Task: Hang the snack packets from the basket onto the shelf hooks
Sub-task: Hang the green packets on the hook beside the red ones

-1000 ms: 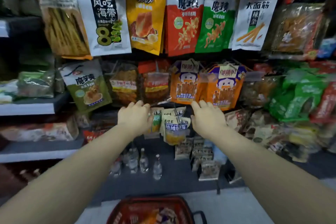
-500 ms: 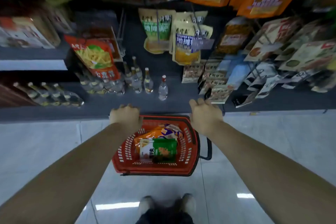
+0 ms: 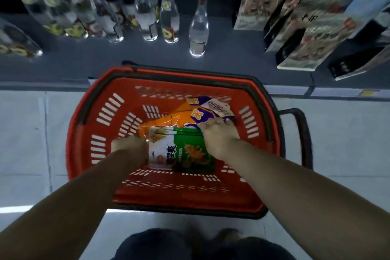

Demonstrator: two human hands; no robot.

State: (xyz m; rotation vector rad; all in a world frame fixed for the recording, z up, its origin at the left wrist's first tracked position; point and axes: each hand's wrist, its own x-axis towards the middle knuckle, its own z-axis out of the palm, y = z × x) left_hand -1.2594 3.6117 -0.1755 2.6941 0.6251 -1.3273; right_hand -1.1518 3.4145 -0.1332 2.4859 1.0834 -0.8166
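Note:
A red plastic basket point(image 3: 84, 116) stands on the pale floor right below me. A green and white snack packet point(image 3: 185, 150) lies flat inside it, on top of an orange and purple packet point(image 3: 179, 119). My left hand point(image 3: 128, 148) is down in the basket with its fingers curled at the green packet's left edge, holding it. My right hand point(image 3: 219, 137) lies on the packet's upper right corner. Its fingers are stretched toward the purple part of the lower packet. No shelf hooks are in view.
The dark bottom shelf runs just behind the basket. It carries a row of clear glass bottles point(image 3: 198, 25) in the middle and left and boxed goods point(image 3: 306, 27) on the right. The basket's black handle point(image 3: 304, 133) sticks out to the right. My legs are at the bottom edge.
My view dropped from the hanging packets to the basket. Both hands came down from the shelf hooks, passed over the basket rim and now reach inside onto the green packet.

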